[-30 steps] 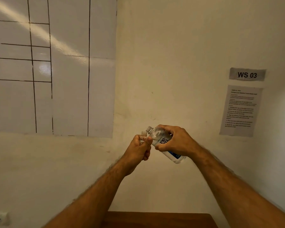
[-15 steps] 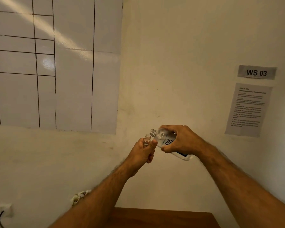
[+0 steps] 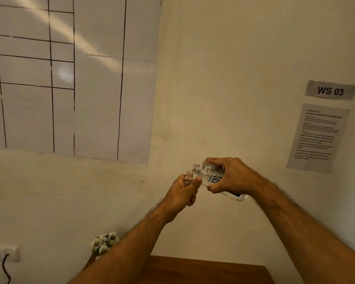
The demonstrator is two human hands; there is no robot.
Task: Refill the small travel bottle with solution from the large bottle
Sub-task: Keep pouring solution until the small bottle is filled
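Nearest the camera, one brown wooden table (image 3: pixel 209 271) is seen at the bottom edge, with two bare forearms raised above it. Beside the table's left corner, one small cluster of white flowers (image 3: pixel 104 242) is partly hidden by the left forearm.

Higher up, two bottles are held in the air, one in each hand. The small travel bottle (image 3: pixel 188 177) is gripped upright in the left hand (image 3: pixel 182 192), whose fingers and thumb are curled round its body so that only the clear shoulder and the uncapped threaded neck are shown. The large bottle (image 3: pixel 212 178) is clasped in the right hand (image 3: pixel 232 176), fingers wrapped over the top and thumb underneath. It is tipped on its side, base to the right, with its open neck pointing left, just above and beside the small bottle's mouth. Whether the two necks touch cannot be told. No cap is seen on either bottle.

On the wall behind, three papers are fixed: one large ruled sheet (image 3: pixel 98 78) at the left, one label reading "WS 03" (image 3: pixel 330 91) at the right, and one printed instruction sheet (image 3: pixel 318 138) below it. At the lower left, one wall socket (image 3: pixel 2 253) with a dark cable is seen.
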